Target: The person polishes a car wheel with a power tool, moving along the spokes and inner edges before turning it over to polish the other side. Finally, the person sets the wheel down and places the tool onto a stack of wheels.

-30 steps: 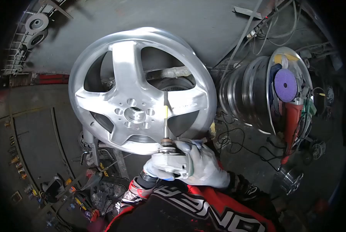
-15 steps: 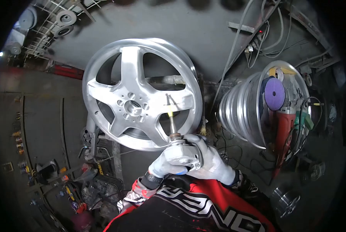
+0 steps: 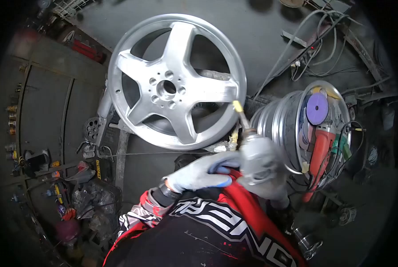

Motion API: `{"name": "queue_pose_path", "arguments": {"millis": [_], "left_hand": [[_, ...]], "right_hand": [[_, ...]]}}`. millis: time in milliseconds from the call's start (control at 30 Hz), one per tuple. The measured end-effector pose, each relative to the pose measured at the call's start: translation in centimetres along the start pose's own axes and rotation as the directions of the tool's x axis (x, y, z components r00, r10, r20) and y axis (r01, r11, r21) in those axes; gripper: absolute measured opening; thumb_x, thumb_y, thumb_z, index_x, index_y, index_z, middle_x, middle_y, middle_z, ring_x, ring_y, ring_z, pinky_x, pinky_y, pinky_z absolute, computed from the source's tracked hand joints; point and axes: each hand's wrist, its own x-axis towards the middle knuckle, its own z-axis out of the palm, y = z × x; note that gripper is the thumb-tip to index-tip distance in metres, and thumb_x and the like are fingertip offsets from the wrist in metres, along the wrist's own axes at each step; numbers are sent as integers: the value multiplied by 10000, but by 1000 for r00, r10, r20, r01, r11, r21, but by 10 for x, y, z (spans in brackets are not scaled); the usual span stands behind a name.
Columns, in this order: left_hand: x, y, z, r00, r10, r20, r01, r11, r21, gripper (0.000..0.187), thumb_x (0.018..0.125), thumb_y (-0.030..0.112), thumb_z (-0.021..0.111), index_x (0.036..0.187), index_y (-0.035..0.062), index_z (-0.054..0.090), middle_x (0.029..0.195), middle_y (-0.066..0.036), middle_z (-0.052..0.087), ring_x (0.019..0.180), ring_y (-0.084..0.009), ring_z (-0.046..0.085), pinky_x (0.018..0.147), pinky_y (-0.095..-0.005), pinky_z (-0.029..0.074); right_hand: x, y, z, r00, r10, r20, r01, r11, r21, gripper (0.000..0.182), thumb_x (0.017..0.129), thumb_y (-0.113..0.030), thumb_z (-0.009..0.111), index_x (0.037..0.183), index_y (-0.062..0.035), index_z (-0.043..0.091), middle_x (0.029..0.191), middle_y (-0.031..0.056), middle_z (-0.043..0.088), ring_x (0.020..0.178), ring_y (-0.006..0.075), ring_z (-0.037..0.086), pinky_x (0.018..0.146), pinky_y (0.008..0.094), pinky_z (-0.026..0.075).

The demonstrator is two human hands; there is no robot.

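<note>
A silver five-spoke alloy wheel point(image 3: 177, 82) faces me, its surface brushed and shiny. My right hand point(image 3: 276, 184), in a grey glove and smeared by motion, is wrapped round an angle grinder point(image 3: 256, 160). A thin shaft with a small yellow tip point(image 3: 238, 107) points up from the grinder's head, near the wheel's right rim. My left hand point(image 3: 201, 172), in a grey glove with blue fingertips, is beside the grinder. Its fingers are curved and apart, and it seems to hold nothing.
On the right, another wheel rim point(image 3: 281, 120) lies on its side, carrying a red polisher point(image 3: 321, 153) with a purple pad point(image 3: 317, 108). Cables point(image 3: 292, 49) hang at the upper right. Tools and plastic bags point(image 3: 92, 198) crowd the lower left.
The grinder has moved right, away from the spoke, in my right hand. My left hand has come off it. The view has shifted, so the wheel sits higher and further right.
</note>
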Motion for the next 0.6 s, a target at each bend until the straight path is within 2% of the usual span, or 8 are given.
{"name": "queue_pose_path", "arguments": {"millis": [33,100,133,167,233,300,433,600], "left_hand": [[-14,23,-9,989,-52,-138,90,953,288,482,909,147,737,1357,23,609,1209,-112,696,1148,-179,646,1008,-320,506],[-45,45,-47,812,278,-513,200,693,693,218,900,170,729,1075,40,738,975,-103,749,925,-158,701,859,-301,544],[-60,60,-81,665,518,-538,234,540,809,209,914,171,709,1071,34,728,965,-111,738,894,-166,695,823,-312,545],[-68,70,-122,363,706,-608,163,594,788,213,930,192,699,1053,19,717,966,-123,727,890,-174,683,809,-321,538],[-84,130,-186,72,906,-418,101,410,907,378,951,254,701,1204,-20,642,1138,-205,664,1004,-276,656,893,-408,523],[-80,167,-255,-1,997,-78,411,72,909,523,924,314,732,1304,-10,575,1263,-241,593,1108,-348,623,954,-472,499],[-51,220,-332,490,829,-270,366,86,927,697,859,533,731,1334,50,564,1307,-261,556,1207,-416,581,994,-480,482],[-19,280,-340,787,554,-272,368,-68,927,649,840,624,660,1256,127,622,1063,-188,726,1052,-369,679,942,-441,512]], "right_hand": [[0,-14,2,994,60,-93,-56,998,37,927,619,-153,957,1397,-23,469,1312,135,595,1160,253,636,958,395,553],[-5,-46,13,914,128,-384,-165,984,-65,771,613,-161,927,1289,-46,575,1141,82,688,1039,214,687,933,383,550],[-15,-46,12,931,157,-331,-229,955,-191,765,607,-142,908,1287,-33,575,1152,92,682,1043,223,682,930,384,548],[-27,-42,10,939,194,-285,-283,906,-316,759,601,-122,890,1284,-20,574,1163,102,675,1046,232,677,927,384,545],[-35,-55,37,919,77,-386,-270,837,-476,720,605,-53,828,1276,0,574,1143,100,675,1016,233,678,908,370,547],[-35,-86,64,595,466,-655,-396,879,266,639,628,13,784,1238,-6,596,1093,77,678,973,191,687,853,339,561],[-50,-122,108,576,475,-665,-282,879,384,681,635,57,727,1296,45,566,1096,110,678,1016,201,682,873,319,541],[-88,-153,151,464,439,-770,-358,887,290,762,691,16,716,1412,60,473,1176,159,664,995,247,689,839,380,578]]}}
